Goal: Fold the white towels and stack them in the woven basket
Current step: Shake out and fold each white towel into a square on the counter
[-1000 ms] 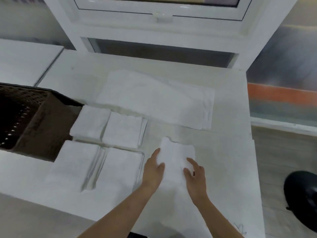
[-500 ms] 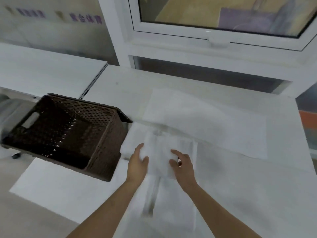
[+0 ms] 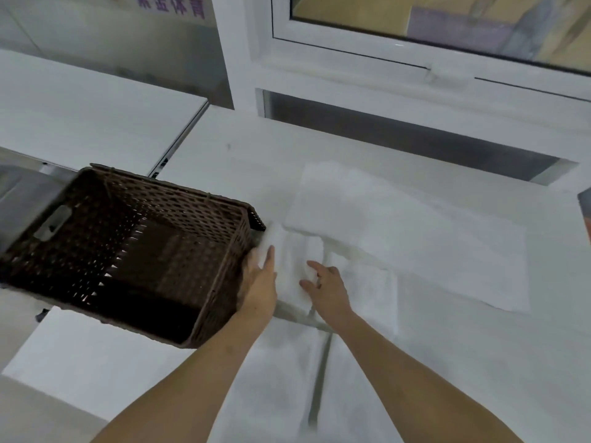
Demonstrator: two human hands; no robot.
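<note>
We lay our left hand (image 3: 259, 282) flat, fingers straight, on the folded towel (image 3: 295, 270) and rest our right hand (image 3: 326, 284) loosely spread on its other edge. The brown woven basket (image 3: 134, 251) sits just left of our left hand; a larger towel (image 3: 409, 238) lies beyond our right.

White tables (image 3: 96, 100) — white-framed window (image 3: 383, 59) behind

Single head-worn view, looking forward and down, close over white table (image 3: 479, 362); wide-angle
</note>
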